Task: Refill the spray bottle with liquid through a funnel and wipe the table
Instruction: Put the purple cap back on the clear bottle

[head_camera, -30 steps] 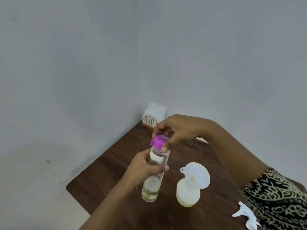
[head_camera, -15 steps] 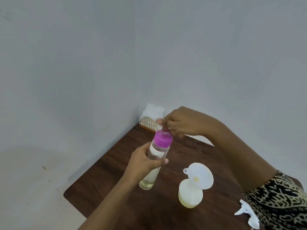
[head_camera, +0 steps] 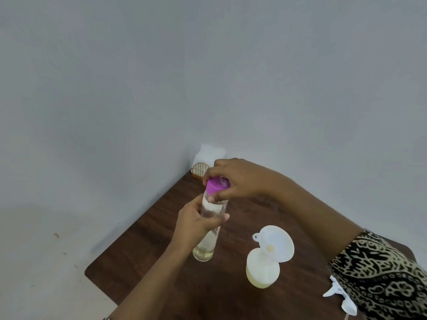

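Note:
My left hand (head_camera: 196, 224) grips a tall clear bottle (head_camera: 209, 227) around its middle, upright over the table, with a little pale yellow liquid at its bottom. My right hand (head_camera: 235, 179) comes from above and pinches the bottle's purple cap (head_camera: 216, 184) with curled fingers. To the right stands the white spray bottle (head_camera: 262, 271) with pale yellow liquid, a white funnel (head_camera: 276, 243) tilted in its neck. The white spray head (head_camera: 339, 296) lies at the front right, partly behind my patterned sleeve.
The dark wooden table (head_camera: 150, 245) fits into a corner of two grey walls. A gold wire holder (head_camera: 199, 169) with white tissues (head_camera: 211, 153) sits in the far corner. The table's left edge drops to a pale floor.
My right hand has come down from just above the purple cap and now pinches it. The bottle has tipped back from a lean to nearly upright in my left hand.

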